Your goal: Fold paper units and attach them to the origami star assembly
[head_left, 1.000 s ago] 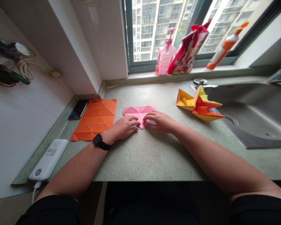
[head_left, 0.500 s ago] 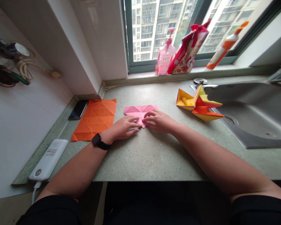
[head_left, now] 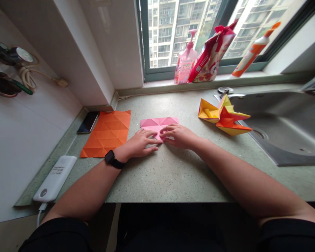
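A pink sheet of folding paper [head_left: 159, 122], creased and partly folded, lies on the speckled counter [head_left: 157, 178]. Its near end narrows toward a point between my hands. My left hand [head_left: 141, 142] rests at its left near side, fingers apart, the fingertips touching the paper. From the right, my right hand [head_left: 180, 135] presses bent fingertips on the paper's middle and near part. Some of the pink paper is hidden under the fingers. Left of my left hand lies an orange sheet of creased paper [head_left: 109, 131], flat on the counter.
Folded yellow-and-orange paper pieces [head_left: 224, 117] stand beside the steel sink [head_left: 291, 163] at right. At left are a phone [head_left: 88, 122] and a white power bank [head_left: 55, 178] with a cable. A pump bottle [head_left: 186, 64], a red bag [head_left: 212, 56] and an orange-white bottle [head_left: 252, 56] line the windowsill.
My left fingertips have slid slightly right along the near part of the pink paper. The paper's visible near tip is now more covered by my fingers. My right hand stays almost in place.
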`<state>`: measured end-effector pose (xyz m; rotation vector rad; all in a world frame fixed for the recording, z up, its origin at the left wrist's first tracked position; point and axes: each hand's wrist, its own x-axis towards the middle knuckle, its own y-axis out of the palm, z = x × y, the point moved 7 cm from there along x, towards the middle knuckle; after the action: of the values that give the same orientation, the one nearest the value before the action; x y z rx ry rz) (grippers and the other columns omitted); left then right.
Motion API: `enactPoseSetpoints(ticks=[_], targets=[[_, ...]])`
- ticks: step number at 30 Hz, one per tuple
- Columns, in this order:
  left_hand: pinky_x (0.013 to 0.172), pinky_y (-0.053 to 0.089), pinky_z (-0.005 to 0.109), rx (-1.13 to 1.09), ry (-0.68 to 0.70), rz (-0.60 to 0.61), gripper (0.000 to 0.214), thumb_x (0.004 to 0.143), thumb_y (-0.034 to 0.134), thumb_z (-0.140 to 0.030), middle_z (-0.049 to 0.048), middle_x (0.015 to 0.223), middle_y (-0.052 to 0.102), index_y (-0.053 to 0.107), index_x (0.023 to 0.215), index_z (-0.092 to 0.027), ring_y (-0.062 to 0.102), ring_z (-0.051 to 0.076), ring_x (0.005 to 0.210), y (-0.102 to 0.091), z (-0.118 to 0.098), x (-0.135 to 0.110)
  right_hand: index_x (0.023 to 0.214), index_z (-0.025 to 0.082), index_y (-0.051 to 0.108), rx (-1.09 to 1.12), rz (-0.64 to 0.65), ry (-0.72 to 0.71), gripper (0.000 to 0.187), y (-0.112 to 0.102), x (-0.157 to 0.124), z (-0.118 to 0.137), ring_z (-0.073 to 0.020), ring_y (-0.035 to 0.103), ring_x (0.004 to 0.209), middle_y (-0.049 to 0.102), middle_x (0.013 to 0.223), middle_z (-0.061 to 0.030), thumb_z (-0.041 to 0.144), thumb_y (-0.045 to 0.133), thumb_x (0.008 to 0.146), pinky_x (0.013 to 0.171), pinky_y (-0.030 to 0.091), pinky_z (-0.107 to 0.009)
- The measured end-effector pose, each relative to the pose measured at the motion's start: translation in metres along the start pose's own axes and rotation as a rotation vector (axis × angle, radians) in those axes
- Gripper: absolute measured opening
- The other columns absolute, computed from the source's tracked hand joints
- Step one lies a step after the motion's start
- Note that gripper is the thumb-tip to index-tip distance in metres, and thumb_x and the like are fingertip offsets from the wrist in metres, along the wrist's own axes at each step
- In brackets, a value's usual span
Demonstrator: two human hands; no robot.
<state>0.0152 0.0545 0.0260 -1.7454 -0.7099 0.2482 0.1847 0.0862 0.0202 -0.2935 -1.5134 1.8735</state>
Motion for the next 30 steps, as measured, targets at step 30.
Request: enactPoseSetpoints(ticks=[30], targets=[[0.126,0.035,0.067,0.346,-0.590,-0.077,0.031,0.111,0.059,-0.041,0.0111,0.154,0.065,0.084,0.126,-0.032,0.054,0.038,0.145,-0.029,0.048,-0.018,0.103,0.029,0.086,-0.010,0.038,0.101,0.010,0.002,0.006,0.001,-0.0257,0.075,0.113,0.082,0.125,-0.0052,0.031,0.076,0.101,0.101,0.058,-0.041]])
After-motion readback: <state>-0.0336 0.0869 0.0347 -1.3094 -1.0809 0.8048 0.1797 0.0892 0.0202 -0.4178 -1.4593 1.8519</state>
